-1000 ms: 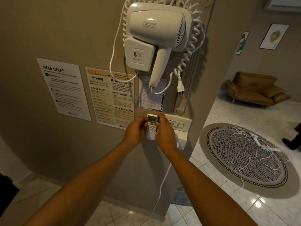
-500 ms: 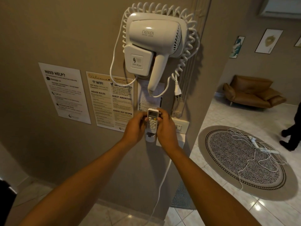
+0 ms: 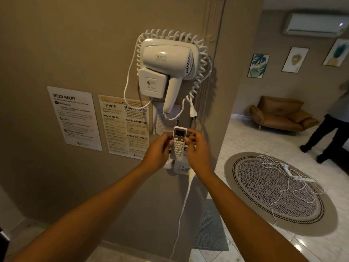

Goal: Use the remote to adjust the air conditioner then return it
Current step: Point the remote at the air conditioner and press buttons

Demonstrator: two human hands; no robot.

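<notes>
A small white remote (image 3: pixel 179 142) with a grey screen and rows of buttons stands upright in front of the wall, its lower end at a white wall holder (image 3: pixel 168 165). My left hand (image 3: pixel 158 152) grips its left edge and my right hand (image 3: pixel 197 150) grips its right edge, thumb on the buttons. The white air conditioner (image 3: pixel 314 23) hangs high on the far room's wall at the upper right.
A white wall-mounted hair dryer (image 3: pixel 167 67) with a coiled cord hangs just above the remote. Paper notices (image 3: pixel 74 118) are stuck to the wall at left. A socket with a white plug (image 3: pixel 190 173) sits below my right hand. A round rug (image 3: pixel 277 190), a brown sofa (image 3: pixel 279 114) and a standing person (image 3: pixel 332 129) lie to the right.
The camera has tilted up and right, bringing the air conditioner into view. Both hands stay on the remote, which now sits a little higher out of its holder.
</notes>
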